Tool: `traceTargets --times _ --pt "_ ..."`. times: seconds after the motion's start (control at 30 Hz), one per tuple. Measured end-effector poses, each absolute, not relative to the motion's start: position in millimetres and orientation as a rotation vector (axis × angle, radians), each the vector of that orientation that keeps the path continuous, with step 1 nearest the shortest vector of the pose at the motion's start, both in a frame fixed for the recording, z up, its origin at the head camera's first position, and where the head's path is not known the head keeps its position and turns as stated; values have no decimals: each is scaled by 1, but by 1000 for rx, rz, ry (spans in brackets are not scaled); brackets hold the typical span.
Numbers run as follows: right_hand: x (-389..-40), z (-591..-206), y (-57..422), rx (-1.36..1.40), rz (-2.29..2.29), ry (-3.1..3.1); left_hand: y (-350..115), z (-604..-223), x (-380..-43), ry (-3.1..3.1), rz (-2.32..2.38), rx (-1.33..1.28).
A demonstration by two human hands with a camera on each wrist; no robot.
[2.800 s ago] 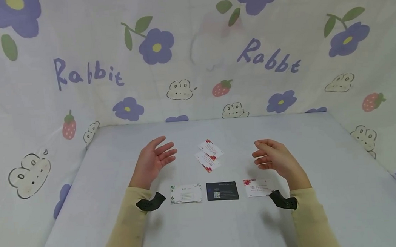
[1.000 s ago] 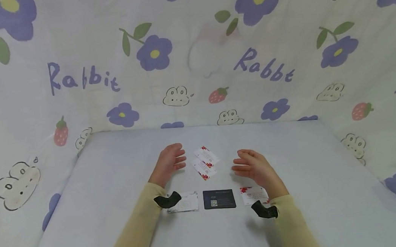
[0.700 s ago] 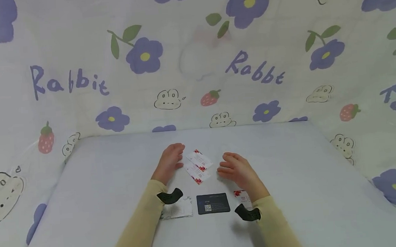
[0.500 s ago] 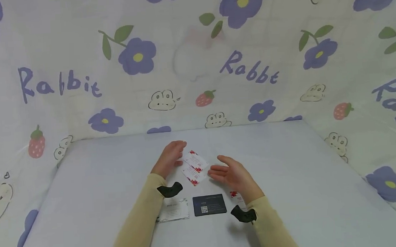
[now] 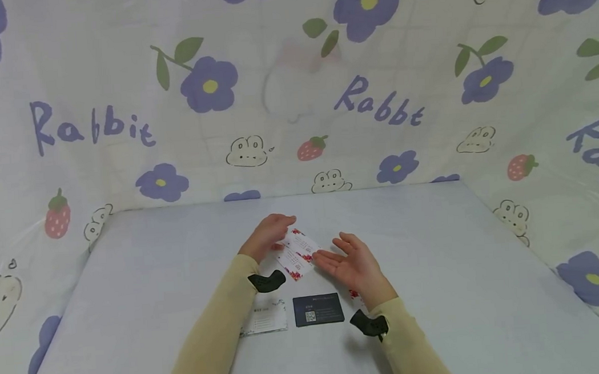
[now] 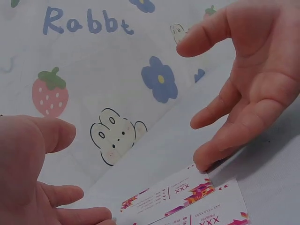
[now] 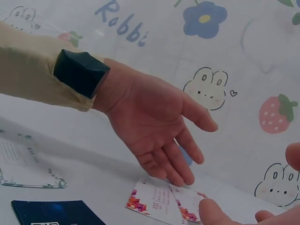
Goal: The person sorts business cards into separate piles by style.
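Two white business cards with red corner patterns, an upper card (image 5: 303, 244) and a lower card (image 5: 290, 262), lie overlapping on the table between the hands. My left hand (image 5: 267, 236) is at their left side, fingers loosely extended and covering part of the upper card's edge. At their right side, my right hand (image 5: 355, 266) has its palm turned inward and its fingers spread. In the left wrist view, the right fingertips (image 6: 202, 161) reach the edge of a card (image 6: 168, 192); whether they touch it I cannot tell. Neither hand grips anything.
Nearer the body lie a white leaf-patterned card stack (image 5: 266, 317) and a dark card stack (image 5: 318, 309) with a QR code. A red-cornered card (image 5: 355, 296) is mostly hidden under the right wrist. A printed curtain (image 5: 283, 96) stands behind the table (image 5: 437, 247).
Both hands have come inward from wide apart to either side of the two overlapping cards. The right palm has turned more upward. The head view has shifted slightly; the cards appear to stay put.
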State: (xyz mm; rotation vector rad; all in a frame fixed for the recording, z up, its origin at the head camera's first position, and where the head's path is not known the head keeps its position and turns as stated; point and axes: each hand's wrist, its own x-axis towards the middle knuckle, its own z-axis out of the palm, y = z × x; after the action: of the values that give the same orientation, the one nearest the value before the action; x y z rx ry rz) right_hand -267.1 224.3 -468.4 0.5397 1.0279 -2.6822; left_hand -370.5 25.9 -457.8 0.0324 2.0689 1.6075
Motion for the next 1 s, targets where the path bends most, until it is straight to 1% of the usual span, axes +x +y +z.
traceTargets --times 0.13,0.47,0.67,1.0 --pt "-267 -470 223 565 -2681 1048 26 -461 -372 2073 1624 10" --pt "-268 -464 218 631 -2494 1502 24 -465 -370 1995 1667 -61" --pt "-267 -459 212 618 -2460 1567 20 -463 -368 1982 1672 -83" --pt "-273 -468 202 533 -2388 1768 19 -460 -356 2071 1592 16"
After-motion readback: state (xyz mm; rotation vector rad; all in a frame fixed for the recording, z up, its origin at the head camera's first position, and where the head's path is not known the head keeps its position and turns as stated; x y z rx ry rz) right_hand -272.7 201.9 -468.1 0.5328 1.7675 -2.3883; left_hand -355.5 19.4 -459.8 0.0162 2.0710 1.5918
